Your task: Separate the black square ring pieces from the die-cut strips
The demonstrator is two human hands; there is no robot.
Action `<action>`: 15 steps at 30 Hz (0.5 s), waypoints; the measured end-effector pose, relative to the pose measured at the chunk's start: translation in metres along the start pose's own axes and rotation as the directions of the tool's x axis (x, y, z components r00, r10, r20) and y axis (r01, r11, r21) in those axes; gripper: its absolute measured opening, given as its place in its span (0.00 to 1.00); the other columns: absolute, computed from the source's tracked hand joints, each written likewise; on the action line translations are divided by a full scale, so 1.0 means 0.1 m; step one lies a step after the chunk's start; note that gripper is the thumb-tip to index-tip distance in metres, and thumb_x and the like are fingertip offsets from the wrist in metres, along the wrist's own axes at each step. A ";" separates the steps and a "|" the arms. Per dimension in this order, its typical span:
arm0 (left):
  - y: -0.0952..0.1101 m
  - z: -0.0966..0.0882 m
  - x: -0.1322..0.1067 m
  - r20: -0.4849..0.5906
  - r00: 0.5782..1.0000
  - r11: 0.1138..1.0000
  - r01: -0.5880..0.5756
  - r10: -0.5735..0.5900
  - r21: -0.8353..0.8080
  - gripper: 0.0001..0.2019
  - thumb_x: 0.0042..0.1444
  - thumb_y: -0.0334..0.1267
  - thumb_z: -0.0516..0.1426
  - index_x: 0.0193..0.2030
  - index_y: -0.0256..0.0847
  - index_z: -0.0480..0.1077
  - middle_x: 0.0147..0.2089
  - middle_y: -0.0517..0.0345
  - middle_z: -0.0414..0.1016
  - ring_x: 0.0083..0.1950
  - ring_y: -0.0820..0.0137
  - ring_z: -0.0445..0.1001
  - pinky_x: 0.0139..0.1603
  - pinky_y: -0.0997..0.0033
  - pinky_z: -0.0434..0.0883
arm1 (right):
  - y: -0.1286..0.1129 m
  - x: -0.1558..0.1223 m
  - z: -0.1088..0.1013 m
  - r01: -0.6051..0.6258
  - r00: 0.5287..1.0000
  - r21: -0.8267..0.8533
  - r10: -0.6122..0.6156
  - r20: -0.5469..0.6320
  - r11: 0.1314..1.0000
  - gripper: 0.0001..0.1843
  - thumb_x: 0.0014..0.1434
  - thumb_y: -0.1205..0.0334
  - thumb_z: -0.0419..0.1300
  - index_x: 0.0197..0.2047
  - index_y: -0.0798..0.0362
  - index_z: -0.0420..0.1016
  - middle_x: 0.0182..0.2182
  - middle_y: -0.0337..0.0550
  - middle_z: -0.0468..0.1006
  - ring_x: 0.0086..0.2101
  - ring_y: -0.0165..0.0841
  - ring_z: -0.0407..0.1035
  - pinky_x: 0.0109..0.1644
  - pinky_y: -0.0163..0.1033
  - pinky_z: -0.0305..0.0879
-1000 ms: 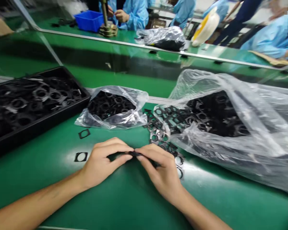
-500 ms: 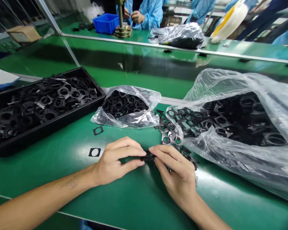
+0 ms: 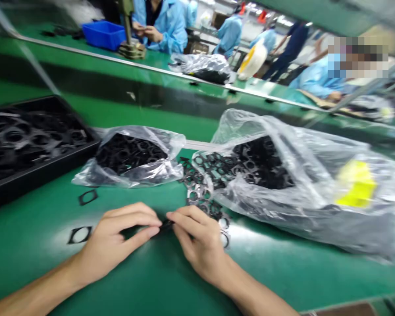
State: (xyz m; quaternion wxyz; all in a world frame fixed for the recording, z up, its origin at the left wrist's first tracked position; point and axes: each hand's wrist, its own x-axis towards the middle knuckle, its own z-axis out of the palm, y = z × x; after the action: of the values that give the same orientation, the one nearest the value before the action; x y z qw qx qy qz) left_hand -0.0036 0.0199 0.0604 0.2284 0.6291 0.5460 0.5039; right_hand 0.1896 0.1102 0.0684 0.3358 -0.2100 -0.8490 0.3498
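Between my fingertips is a small black plastic piece, seen nearly edge-on and partly hidden. My left hand pinches its left end with thumb and fingers. On its other end, my right hand is closed in a pinch. Left of my hands, a flat black square frame with a round hole lies on the green table, and a second black frame lies behind it. Loose black frames form a pile just beyond my right hand.
A black tray full of black frames stands at left. A clear bag of frames sits mid-table; a larger bag with a yellow patch lies at right. Across a rail, people in blue gowns work near a blue bin.
The view has swung to the right, so the table's things appear further left and more of the large bag shows. Both hands keep their pinch on the small black piece.
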 end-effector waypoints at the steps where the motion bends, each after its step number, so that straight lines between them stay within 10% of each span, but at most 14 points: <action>1: -0.01 0.00 -0.02 0.008 1.000 1.000 -0.017 0.017 0.025 0.05 0.62 0.32 0.62 0.39 0.45 0.80 0.37 0.58 0.83 0.36 0.70 0.82 0.39 0.77 0.78 | -0.01 -0.01 0.00 -0.013 1.000 0.018 0.013 0.003 1.000 0.13 0.68 0.71 0.57 0.49 0.57 0.83 0.39 0.50 0.83 0.37 0.33 0.79 0.42 0.33 0.77; 15: -0.16 0.03 -0.14 0.021 0.997 0.988 -0.070 0.067 0.141 0.02 0.61 0.37 0.63 0.39 0.48 0.77 0.38 0.64 0.82 0.35 0.72 0.82 0.40 0.82 0.77 | -0.03 -0.07 0.01 -0.132 0.991 0.073 0.132 0.006 0.989 0.11 0.67 0.66 0.60 0.46 0.56 0.85 0.36 0.49 0.85 0.35 0.33 0.79 0.43 0.35 0.77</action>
State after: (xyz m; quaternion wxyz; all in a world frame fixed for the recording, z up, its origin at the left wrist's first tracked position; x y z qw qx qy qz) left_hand -0.0070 0.0123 0.0407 0.1701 0.6663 0.5566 0.4661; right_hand 0.1934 0.1040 0.0671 0.3190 -0.2532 -0.8199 0.4023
